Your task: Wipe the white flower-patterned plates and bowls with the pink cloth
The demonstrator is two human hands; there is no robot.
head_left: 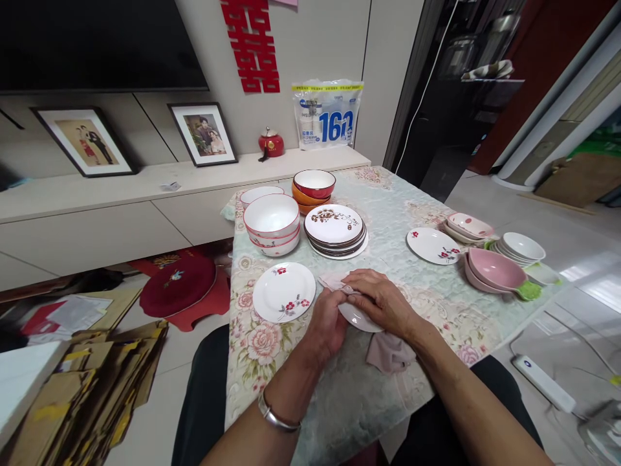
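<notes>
Close in front of me, a white plate (pixel 358 320) is held tilted over the near part of the table. My left hand (pixel 330 323) is closed around its left edge, thumb on top. Across the plate lies my right hand (pixel 376 298), fingers bent over a pale pink cloth (pixel 391 353). A bunched part of cloth shows below the right wrist, and a pale fold sticks out past the fingertips; whether these are one piece is hidden. To the left, a flower-patterned white plate (pixel 284 292) lies flat. Behind stands a stack of brown-rimmed plates (pixel 336 226).
White bowls (pixel 272 217) and red and orange bowls (pixel 314 184) are stacked at the back left. On the right sit another flowered plate (pixel 433 246), pink dishes (pixel 497 268) and small white bowls (pixel 522 247). A red stool (pixel 179 285) and flattened cardboard (pixel 92 382) are on the floor.
</notes>
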